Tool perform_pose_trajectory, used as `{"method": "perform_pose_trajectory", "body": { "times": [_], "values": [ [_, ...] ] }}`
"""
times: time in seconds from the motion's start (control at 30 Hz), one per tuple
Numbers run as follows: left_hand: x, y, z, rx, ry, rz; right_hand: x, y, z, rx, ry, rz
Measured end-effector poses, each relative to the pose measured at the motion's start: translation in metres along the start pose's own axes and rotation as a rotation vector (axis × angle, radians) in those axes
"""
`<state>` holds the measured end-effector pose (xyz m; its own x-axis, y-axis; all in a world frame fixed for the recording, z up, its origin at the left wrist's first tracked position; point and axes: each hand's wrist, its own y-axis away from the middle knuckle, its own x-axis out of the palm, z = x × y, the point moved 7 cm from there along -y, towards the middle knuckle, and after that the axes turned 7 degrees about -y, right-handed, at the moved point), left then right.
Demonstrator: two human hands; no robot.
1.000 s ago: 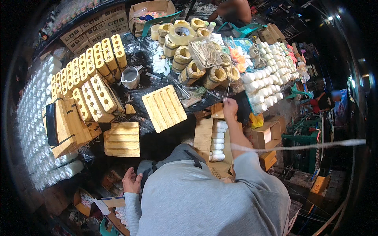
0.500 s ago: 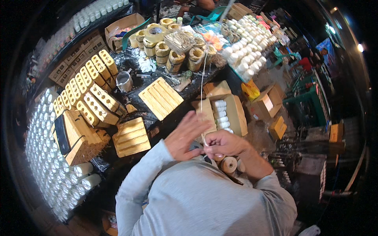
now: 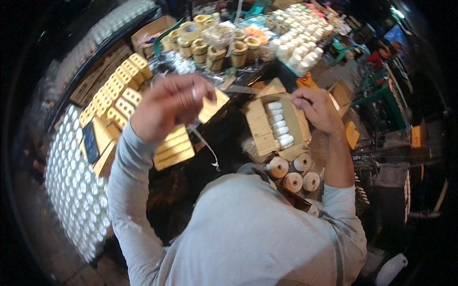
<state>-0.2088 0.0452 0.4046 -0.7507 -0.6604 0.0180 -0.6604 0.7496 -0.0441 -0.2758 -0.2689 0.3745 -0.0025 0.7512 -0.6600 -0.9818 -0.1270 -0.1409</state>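
We observe the left hand (image 3: pixel 174 105) raised, its fingers curled and blurred; we cannot tell whether it grips anything. A thin, pale string (image 3: pixel 206 144) of twisted fibre hangs just below it, ending in a frayed white tip. The right hand (image 3: pixel 316 108) is level with it, well apart, fingers bent toward the thumb; we cannot confirm a grip there either. A pale, smeared streak lies between the hands, its nature unclear.

Just left of and below the right hand, we note an open carton (image 3: pixel 261 125) of brown cardboard holding a row of smooth white rolls (image 3: pixel 278 119). Under that hand, well below, stand round spools (image 3: pixel 293 182) of wound cream thread with dark cores.

Below the left hand lies a slab (image 3: pixel 175 148), yellow and rough, with straight parallel grooves. Left of that hand we record upright yellow blocks (image 3: pixel 114 88) pierced by round holes, and a flat black phone (image 3: pixel 90 143). Beyond both hands, the table (image 3: pixel 253 74), dark-surfaced, carries rough, thick-walled yellow cups (image 3: pixel 215 58) and a glossy tape roll (image 3: pixel 190 31).
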Motion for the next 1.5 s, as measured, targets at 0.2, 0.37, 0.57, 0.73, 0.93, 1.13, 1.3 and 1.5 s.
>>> {"method": "perform_pose_trajectory", "body": {
  "times": [0.2, 0.37, 0.57, 0.73, 0.93, 1.13, 1.3, 1.5],
  "values": [
    [-0.037, 0.027, -0.087, 0.280, 0.030, -0.195, 0.118, -0.063, -0.012, -0.245, -0.627, 0.146],
    [-0.061, 0.057, -0.159, 0.291, -0.080, -0.267, 0.196, -0.093, 0.011, -0.264, -1.109, 0.374],
    [-0.058, 0.072, -0.229, 0.149, -0.431, -0.465, 0.217, -0.153, 0.055, -0.449, -1.111, 0.411],
    [-0.054, 0.063, -0.257, -0.030, -0.591, -0.557, 0.198, -0.158, 0.128, -0.429, -1.154, 0.462],
    [-0.040, 0.063, -0.263, -0.102, -0.700, -0.557, 0.224, -0.114, 0.247, -0.805, -0.963, 0.510],
    [-0.033, 0.092, -0.270, -0.139, -0.767, -0.621, 0.389, -0.021, 0.040, -0.665, -0.699, 0.587],
    [-0.025, 0.110, -0.277, -0.168, -0.815, -0.652, 0.477, 0.065, -0.162, -0.495, 0.631, 1.542],
    [-0.022, 0.121, -0.281, -0.194, -0.846, -0.670, 0.298, -0.088, 0.093, -0.497, -0.823, 0.731]
  ]
}}
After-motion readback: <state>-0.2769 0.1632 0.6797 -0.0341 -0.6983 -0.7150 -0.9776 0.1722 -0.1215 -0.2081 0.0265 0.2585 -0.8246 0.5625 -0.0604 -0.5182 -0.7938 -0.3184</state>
